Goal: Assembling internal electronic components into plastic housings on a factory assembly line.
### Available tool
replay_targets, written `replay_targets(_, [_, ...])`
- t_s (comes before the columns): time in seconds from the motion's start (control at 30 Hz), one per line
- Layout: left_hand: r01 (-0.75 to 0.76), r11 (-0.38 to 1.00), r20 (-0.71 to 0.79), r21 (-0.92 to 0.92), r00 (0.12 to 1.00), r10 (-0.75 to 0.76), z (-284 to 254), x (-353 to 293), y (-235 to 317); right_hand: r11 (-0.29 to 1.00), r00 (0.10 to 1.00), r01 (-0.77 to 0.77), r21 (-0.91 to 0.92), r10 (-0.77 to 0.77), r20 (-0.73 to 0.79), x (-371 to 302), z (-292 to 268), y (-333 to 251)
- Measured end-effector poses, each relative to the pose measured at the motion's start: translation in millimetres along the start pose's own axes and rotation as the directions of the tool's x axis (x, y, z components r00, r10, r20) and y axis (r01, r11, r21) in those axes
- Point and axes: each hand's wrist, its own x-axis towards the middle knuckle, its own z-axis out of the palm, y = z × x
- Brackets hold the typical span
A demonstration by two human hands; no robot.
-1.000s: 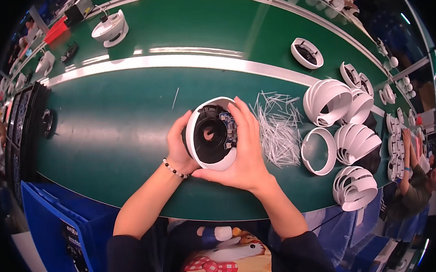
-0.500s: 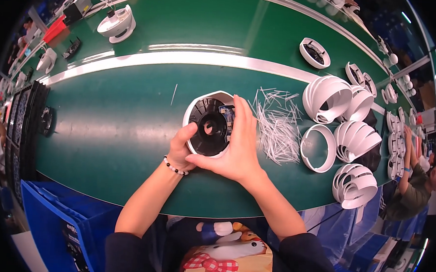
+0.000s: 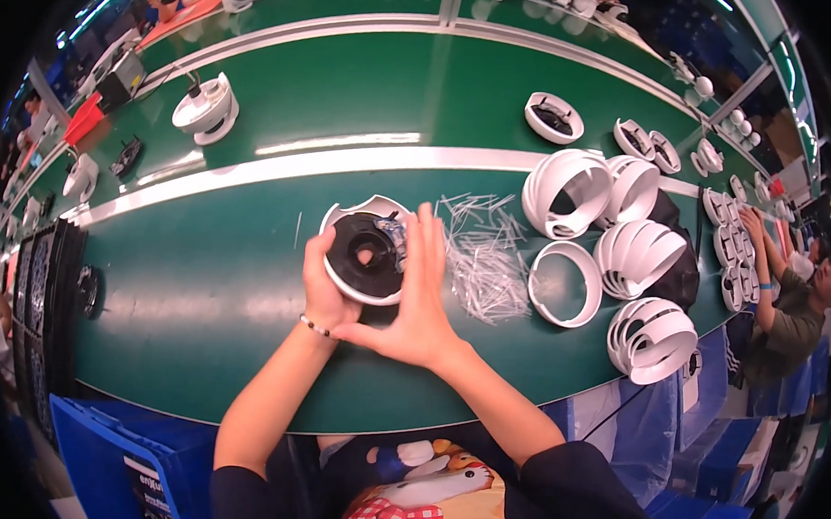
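A round white plastic housing [image 3: 379,207] with a black ribbed insert [image 3: 351,264] is held over the green table. Its insert has a round hole in the middle, through which a bit of skin shows. On the insert's right side sits a small blue circuit board [image 3: 394,232]. My left hand [image 3: 325,288] grips the housing from its left and near side, thumb on the rim, other fingers hidden beneath. Against the right side lies my right hand [image 3: 421,297], fingers stretched upward and thumb pointing toward my left wrist.
Loose thin white strips [image 3: 490,273] lie in a pile right of the housing. Beyond them stand white ring-shaped shells [image 3: 565,284] and stacked curved shells [image 3: 651,339]. Black trays [image 3: 42,306] stand at the left edge, and a blue bin [image 3: 133,442] at lower left. A co-worker [image 3: 790,289] is at far right.
The view has shifted, so the table and its things sit further left in it. The housing has tilted, showing more of its notched far rim. My right thumb is further from the housing.
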Motion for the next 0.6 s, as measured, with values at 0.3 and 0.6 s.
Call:
replay_targets(0.3, [-0.168, 0.98, -0.252, 0.107, 0.949, 0.19, -19, 194, 19, 0.855, 0.983, -0.146, -0.497, 0.07, -0.168, -65, -117, 27])
replay_targets(0.6, [-0.067, 0.738, -0.327, 0.672, 0.867, 0.377, 8, 233, 13, 0.731, 0.983, -0.165, -0.662, 0.178, -0.048, -100, -141, 77])
